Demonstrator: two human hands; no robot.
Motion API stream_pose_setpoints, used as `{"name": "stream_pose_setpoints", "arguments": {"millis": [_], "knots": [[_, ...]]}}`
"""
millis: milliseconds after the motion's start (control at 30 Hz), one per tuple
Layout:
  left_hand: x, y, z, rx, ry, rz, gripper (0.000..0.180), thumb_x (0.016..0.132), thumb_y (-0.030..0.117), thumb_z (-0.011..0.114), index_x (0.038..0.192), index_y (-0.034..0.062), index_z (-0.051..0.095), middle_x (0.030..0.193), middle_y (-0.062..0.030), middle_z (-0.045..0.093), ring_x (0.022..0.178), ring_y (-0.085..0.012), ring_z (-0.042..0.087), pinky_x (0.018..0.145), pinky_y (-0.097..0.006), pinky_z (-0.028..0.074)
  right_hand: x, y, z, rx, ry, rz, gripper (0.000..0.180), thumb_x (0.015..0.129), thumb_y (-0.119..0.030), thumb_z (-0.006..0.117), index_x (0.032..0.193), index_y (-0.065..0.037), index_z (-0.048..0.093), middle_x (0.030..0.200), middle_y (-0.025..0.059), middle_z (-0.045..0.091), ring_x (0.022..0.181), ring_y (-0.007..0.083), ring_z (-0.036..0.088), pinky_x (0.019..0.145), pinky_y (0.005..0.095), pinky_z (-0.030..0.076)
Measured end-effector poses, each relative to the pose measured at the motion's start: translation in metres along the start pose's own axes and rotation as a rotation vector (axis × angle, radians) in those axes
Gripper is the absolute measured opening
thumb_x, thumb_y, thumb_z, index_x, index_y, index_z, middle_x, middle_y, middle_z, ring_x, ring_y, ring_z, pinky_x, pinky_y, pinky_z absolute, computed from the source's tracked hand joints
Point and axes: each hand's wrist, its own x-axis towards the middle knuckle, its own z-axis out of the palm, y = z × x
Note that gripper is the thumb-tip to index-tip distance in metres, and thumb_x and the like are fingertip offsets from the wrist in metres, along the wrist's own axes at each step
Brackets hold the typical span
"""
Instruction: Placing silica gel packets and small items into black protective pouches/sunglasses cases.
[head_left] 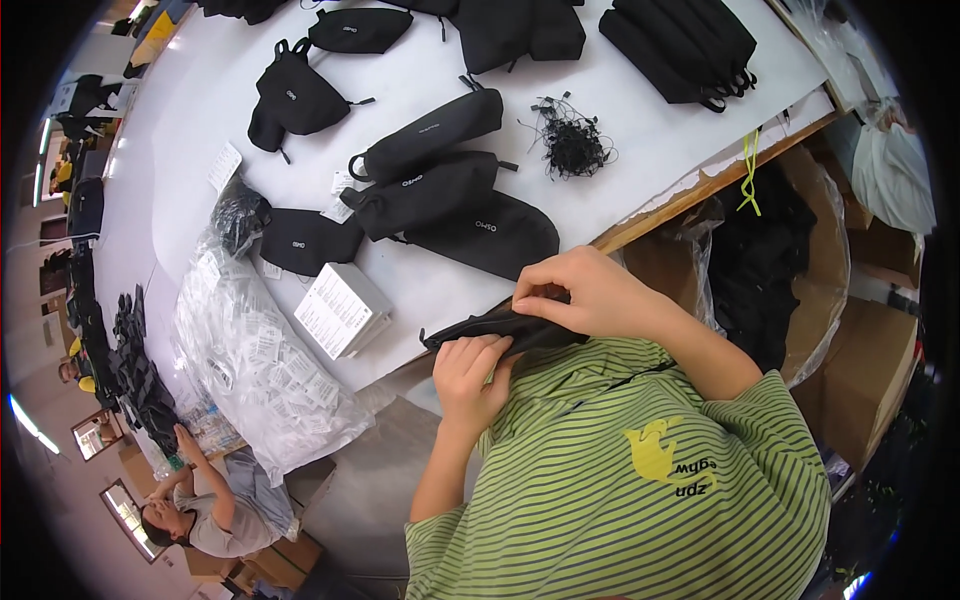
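Note:
A black fabric pouch (pixel 545 332) is held close to my body, just off the table's front edge. My left hand (pixel 470 380) is closed round its left end, fingers on top and thumb on the near side. Thumb and forefinger of my right hand (pixel 578 290) are pinched together at the pouch's upper edge; what exactly lies between the fingertips is too small to make out. Just beyond my hands, several finished-looking black pouches lie overlapping, the nearest a long black pouch (pixel 490 235). Left of them sits a smaller black pouch (pixel 300 243).
A stack of white printed cards (pixel 342 312) stands near the table edge, beside a clear bag of white tags (pixel 265 360). Black looped cords (pixel 570 140) lie in a tangle. More black pouches (pixel 680 50) are stacked at the back. A lined carton (pixel 770 260) stands right; another person (pixel 225 510) works left.

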Motion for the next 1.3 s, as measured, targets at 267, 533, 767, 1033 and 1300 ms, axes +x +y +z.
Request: {"name": "stream_pose_setpoints", "arguments": {"millis": [267, 533, 767, 1033, 1300], "knots": [[0.006, 0.006, -0.027, -0.301, 0.248, -0.413, 0.020, 0.072, 0.000, 0.073, 0.089, -0.0028, 0.063, 0.082, -0.0091, 0.065, 0.072, -0.0164, 0.061, 0.069, -0.024, 0.046, -0.007, 0.020, -0.018, 0.317, -0.135, -0.018, 0.057, 0.081, -0.029, 0.072, 0.125, -0.004, 0.047, 0.106, 0.0076, 0.062, 0.103, 0.0183, 0.059, 0.090, 0.0317, 0.045], [0.005, 0.001, -0.025, -0.831, 0.195, -0.627, 0.030, 0.080, 0.008, 0.074, 0.103, -0.0043, 0.059, 0.090, -0.0024, 0.062, 0.080, -0.0082, 0.054, 0.073, -0.021, 0.043, 0.005, 0.014, -0.004, 0.340, -0.122, 0.088, 0.047, 0.077, -0.022, 0.075, 0.114, -0.002, 0.054, 0.108, 0.0073, 0.057, 0.103, 0.0189, 0.056, 0.091, 0.0336, 0.045], [0.001, -0.007, -0.039, -0.962, 0.337, -0.605, 0.041, 0.079, 0.009, 0.074, 0.114, -0.0043, 0.057, 0.101, -0.0047, 0.062, 0.093, -0.0121, 0.057, 0.085, -0.025, 0.042, -0.012, 0.044, -0.004, -0.497, -0.078, -0.223, 0.042, 0.069, -0.014, 0.075, 0.108, -0.008, 0.059, 0.116, 0.0063, 0.053, 0.115, 0.0236, 0.046, 0.094, 0.0360, 0.040], [-0.008, -0.017, -0.045, -0.944, 0.453, -0.599, 0.045, 0.080, 0.010, 0.072, 0.119, -0.0035, 0.054, 0.108, -0.0066, 0.061, 0.099, -0.0141, 0.056, 0.090, -0.027, 0.041, -0.003, 0.071, -0.001, -0.382, 0.090, -0.299, 0.017, 0.073, -0.003, 0.067, 0.088, -0.007, 0.061, 0.103, 0.0034, 0.058, 0.101, 0.0235, 0.054, 0.083, 0.0343, 0.044], [0.004, -0.014, -0.045, -0.803, 0.431, -0.627, 0.034, 0.081, 0.010, 0.072, 0.109, -0.0028, 0.058, 0.100, -0.0036, 0.061, 0.091, -0.0115, 0.055, 0.085, -0.023, 0.039, 0.008, 0.070, -0.024, -0.119, 0.369, -0.197, 0.013, 0.077, 0.005, 0.061, 0.086, -0.005, 0.063, 0.087, 0.0063, 0.062, 0.087, 0.0231, 0.057, 0.077, 0.0303, 0.046]]}}
